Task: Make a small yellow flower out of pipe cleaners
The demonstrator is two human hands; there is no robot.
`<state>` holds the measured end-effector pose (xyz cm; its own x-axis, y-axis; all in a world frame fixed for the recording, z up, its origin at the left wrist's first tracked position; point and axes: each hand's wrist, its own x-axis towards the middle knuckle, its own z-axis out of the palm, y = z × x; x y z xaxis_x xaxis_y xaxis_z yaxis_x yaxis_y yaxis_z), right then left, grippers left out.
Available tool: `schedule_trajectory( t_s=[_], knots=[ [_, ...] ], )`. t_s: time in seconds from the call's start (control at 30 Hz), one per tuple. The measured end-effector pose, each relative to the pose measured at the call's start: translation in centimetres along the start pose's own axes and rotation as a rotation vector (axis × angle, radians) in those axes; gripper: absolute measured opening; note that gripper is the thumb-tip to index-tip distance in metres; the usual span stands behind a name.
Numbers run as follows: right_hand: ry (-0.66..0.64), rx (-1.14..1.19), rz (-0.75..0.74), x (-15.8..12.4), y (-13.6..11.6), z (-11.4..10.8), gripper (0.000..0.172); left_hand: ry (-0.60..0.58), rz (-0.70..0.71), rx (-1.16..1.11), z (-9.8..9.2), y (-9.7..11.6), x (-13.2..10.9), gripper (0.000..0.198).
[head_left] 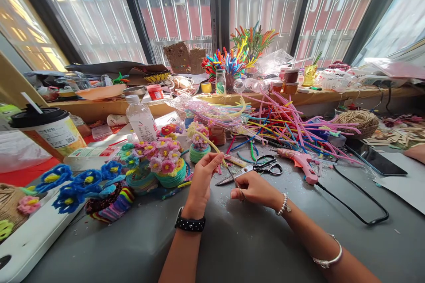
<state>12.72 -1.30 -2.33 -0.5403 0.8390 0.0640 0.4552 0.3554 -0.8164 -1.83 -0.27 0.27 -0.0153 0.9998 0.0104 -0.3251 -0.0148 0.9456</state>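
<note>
In the head view, the left hand (202,182) is rising from the grey bench (252,243) with its fingers (215,159) pressed together, pinching a yellow pipe cleaner (206,139) near its lower end. The right hand (255,188) is lying lower and to the right, knuckles up, its thumb and forefinger closing on the bottom of a thin dark wire (232,177).

The wire is running in a slant between the two pinches, upper left to lower right. Above the left pinch the pipe cleaner is arching up and away to the left, toward the small flower pots (166,166). Whether wire and pipe cleaner are one piece is too fine to tell.

Both hands are gripping the same long line, the left at its upper part and the right at its lower tip, with a short bare span between them.

The scissors (255,169) are lying partly open just beyond the right hand, near it but apart. The pink glue gun (300,162) is sitting farther right.
</note>
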Motion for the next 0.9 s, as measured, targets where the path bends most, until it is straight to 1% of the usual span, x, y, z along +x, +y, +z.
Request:
schedule_trajectory(
  t_s=[0.1,0.3,0.6,0.9],
  knots=[
    [0.035,0.017,0.022,0.0,-0.2,0.09,0.056,-0.007,-0.017,-0.058,-0.15,-0.03,-0.04,0.018],
    [0.076,0.047,0.061,0.02,-0.47,0.42,0.054,0.031,-0.038,-0.111,-0.33,-0.25,0.0,0.016],
    [0.131,0.018,0.063,0.11,-0.34,0.61,0.054,0.038,-0.067,-0.205,-0.2,-0.17,0.13,0.011],
    [0.153,0.009,0.046,0.2,-0.28,0.7,0.055,0.041,-0.066,-0.217,-0.35,-0.32,0.23,0.01]
  ],
)
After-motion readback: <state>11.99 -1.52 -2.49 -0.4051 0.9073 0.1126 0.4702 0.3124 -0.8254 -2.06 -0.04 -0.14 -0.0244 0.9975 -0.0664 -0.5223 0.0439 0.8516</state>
